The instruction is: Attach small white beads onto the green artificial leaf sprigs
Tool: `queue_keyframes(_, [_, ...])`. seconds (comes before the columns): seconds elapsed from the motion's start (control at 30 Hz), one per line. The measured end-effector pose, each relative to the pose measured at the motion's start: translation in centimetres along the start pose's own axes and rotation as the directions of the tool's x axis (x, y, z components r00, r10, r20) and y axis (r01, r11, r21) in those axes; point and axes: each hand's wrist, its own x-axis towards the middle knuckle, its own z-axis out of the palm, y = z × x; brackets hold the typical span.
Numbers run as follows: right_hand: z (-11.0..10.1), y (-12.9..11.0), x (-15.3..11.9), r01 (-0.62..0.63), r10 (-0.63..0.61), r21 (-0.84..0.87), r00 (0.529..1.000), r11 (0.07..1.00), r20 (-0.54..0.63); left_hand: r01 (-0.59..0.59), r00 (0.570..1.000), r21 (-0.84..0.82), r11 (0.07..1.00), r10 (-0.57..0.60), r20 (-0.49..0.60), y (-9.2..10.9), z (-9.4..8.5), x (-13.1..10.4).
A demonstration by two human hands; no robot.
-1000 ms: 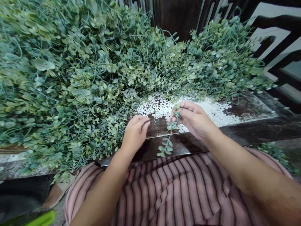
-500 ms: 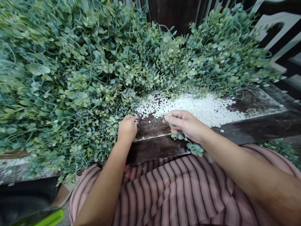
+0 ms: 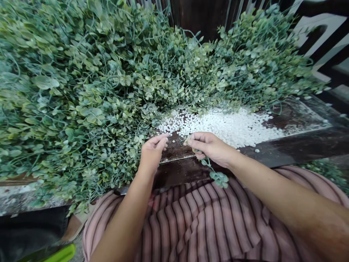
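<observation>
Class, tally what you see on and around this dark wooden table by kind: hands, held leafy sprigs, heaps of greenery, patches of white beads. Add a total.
Hands: 2, left hand and right hand
Held leafy sprig: 1
Heap of greenery: 1
Patch of white beads: 1
Total: 5

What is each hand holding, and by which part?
The right hand grips a small leafy sprig by its stem end; the leaves dangle below the wrist. The left hand holds nothing visible, fingers near the white pellets.
</observation>
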Motion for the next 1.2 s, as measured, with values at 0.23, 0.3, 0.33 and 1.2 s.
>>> queue_keyframes(0.23, [1.0, 0.5, -0.3, 0.017, -0.019, -0.104, 1.000, 0.994, -0.023, 0.227, 0.968, -0.395, 0.890, -0.160, 0.196, 0.7, 1.7, -2.4])
queue_keyframes(0.3, [1.1, 0.5, -0.3, 0.028, -0.032, -0.111, 0.999, 0.993, -0.035, 0.258, 0.960, -0.438, 0.861, -0.175, 0.220, 0.7, 1.9, -2.5])
queue_keyframes(0.33, [1.1, 0.6, -0.3, 0.036, -0.041, -0.117, 0.998, 0.992, -0.041, 0.271, 0.955, -0.450, 0.851, -0.181, 0.233, 0.6, 1.9, -2.5])
queue_keyframes(1.2, [1.5, 0.0, -0.5, 0.020, -0.022, 0.082, 1.000, 0.996, 0.020, 0.414, 0.868, -0.503, 0.759, -0.161, 0.471, 0.6, 1.5, -2.5])
